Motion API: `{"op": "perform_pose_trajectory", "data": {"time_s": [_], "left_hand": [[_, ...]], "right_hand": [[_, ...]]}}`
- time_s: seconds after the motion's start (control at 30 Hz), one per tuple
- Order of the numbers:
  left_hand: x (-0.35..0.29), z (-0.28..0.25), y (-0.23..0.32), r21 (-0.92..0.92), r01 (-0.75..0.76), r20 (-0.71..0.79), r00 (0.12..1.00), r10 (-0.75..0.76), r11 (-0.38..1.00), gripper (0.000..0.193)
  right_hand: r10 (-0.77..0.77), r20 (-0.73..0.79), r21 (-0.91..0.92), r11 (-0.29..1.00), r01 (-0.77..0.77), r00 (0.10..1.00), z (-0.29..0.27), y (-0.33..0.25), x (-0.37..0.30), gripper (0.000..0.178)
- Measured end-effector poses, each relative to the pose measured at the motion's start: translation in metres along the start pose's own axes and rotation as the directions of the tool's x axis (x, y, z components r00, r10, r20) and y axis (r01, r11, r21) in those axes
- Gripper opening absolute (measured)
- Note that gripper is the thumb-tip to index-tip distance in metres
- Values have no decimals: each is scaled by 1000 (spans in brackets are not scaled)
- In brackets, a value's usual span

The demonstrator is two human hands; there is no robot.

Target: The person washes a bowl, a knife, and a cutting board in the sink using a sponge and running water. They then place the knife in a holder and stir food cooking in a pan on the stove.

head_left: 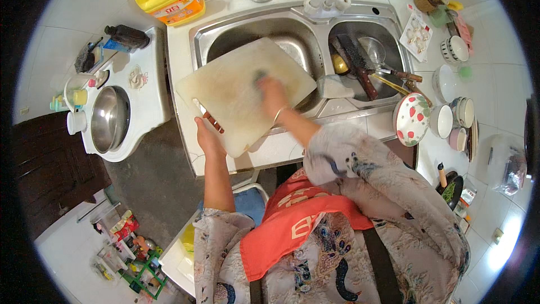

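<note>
A large whitish cutting board lies tilted across the left sink basin and the counter's front edge. My left hand grips its near left edge, thumb in sight, other fingers hidden. A small knife with a brown handle lies on the board beside that thumb. My right hand, blurred by motion, presses a dark scouring pad on the middle of the board. The pad's exact kind is smeared.
The right basin holds a dark cleaver and other utensils. A white faucet stands behind. Bowls, including a strawberry-patterned one, line the right counter. A yellow jug is back left; a metal basin sits on the left washstand.
</note>
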State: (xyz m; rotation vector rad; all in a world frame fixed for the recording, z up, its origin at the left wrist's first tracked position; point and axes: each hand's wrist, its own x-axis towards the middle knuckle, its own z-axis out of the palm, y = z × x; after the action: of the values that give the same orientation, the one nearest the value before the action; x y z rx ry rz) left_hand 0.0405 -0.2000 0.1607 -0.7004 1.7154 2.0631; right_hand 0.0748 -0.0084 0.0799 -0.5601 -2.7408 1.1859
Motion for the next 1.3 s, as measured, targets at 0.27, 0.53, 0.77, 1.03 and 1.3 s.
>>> {"op": "perform_pose_trajectory", "data": {"time_s": [0.27,0.53,0.77,1.03,1.3], "left_hand": [[9,-3,-5,20,-21,39,999,20,1000,54],[8,-3,-4,-6,-11,28,1000,11,1000,55],[7,-5,-10,-103,44,81,996,-35,994,53],[-2,-18,4,-295,239,325,936,-138,925,50],[-3,-2,-1,-176,110,200,977,-74,978,52]], "right_hand": [[461,23,-330,841,-429,887,-18,38,-16,40],[552,99,-264,817,-513,828,9,91,26,31],[80,110,-158,985,-62,991,-28,-5,-71,44],[-359,14,106,929,355,933,9,-122,-83,39],[94,-95,-152,982,-107,991,-3,28,27,30]]}}
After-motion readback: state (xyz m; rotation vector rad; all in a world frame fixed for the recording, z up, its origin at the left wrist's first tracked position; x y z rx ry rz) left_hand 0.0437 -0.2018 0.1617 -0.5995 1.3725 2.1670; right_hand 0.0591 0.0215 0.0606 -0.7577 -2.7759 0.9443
